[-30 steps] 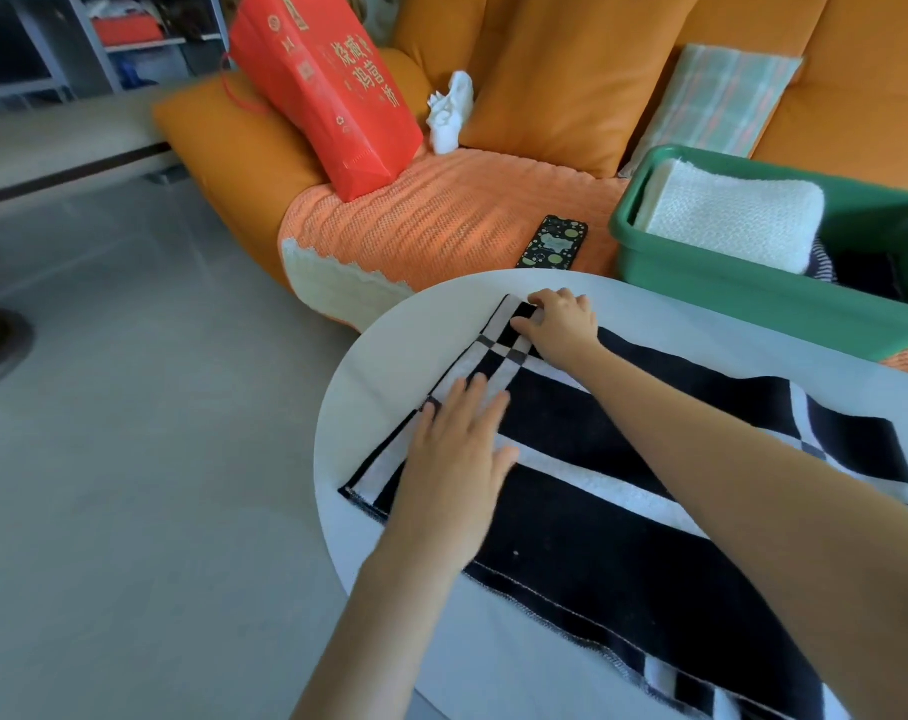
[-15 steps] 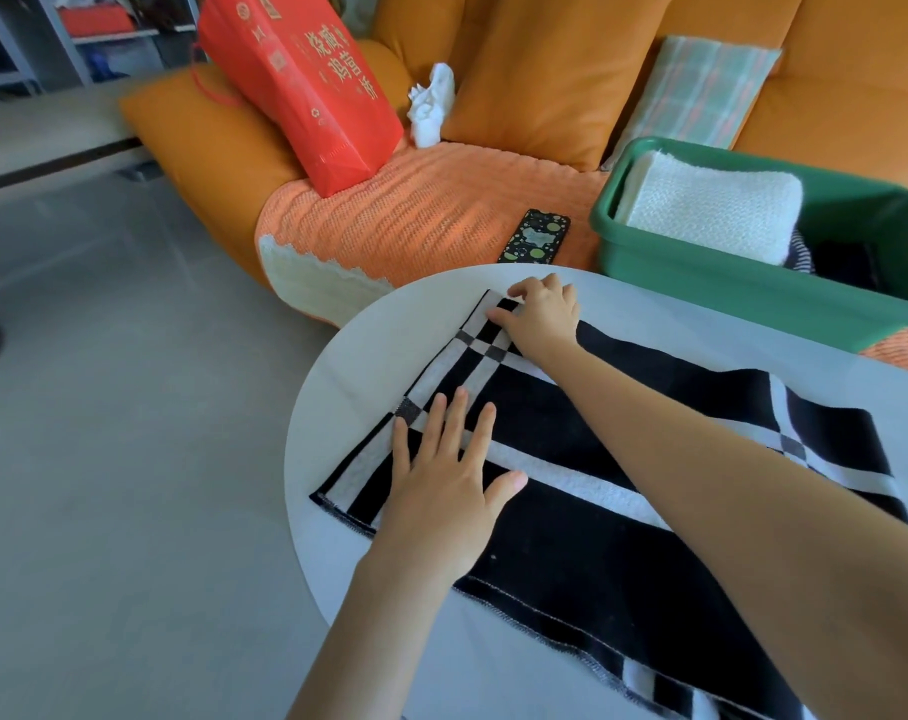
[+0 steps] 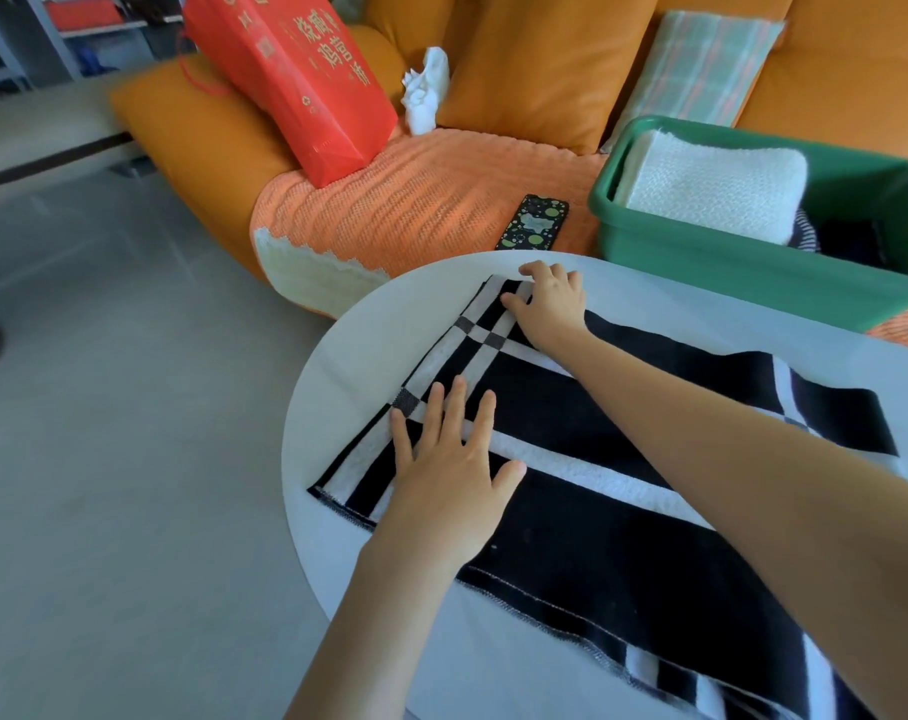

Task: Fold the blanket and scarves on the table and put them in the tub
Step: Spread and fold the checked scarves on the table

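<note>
Beyond the table (image 3: 337, 366), a green tub (image 3: 701, 252) holds a folded white blanket (image 3: 711, 184). Flat on the table, the black-and-white scarf (image 3: 597, 537) lies under the spread-fingered left hand (image 3: 452, 485); the right hand (image 3: 550, 309) pinches its far corner.

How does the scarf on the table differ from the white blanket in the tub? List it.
The scarf is black with white stripes; the blanket is plain white knit. The scarf lies spread on the table; the blanket sits folded in the green tub. The left hand and right hand are on the scarf; neither touches the blanket. Both are cloth.
</note>
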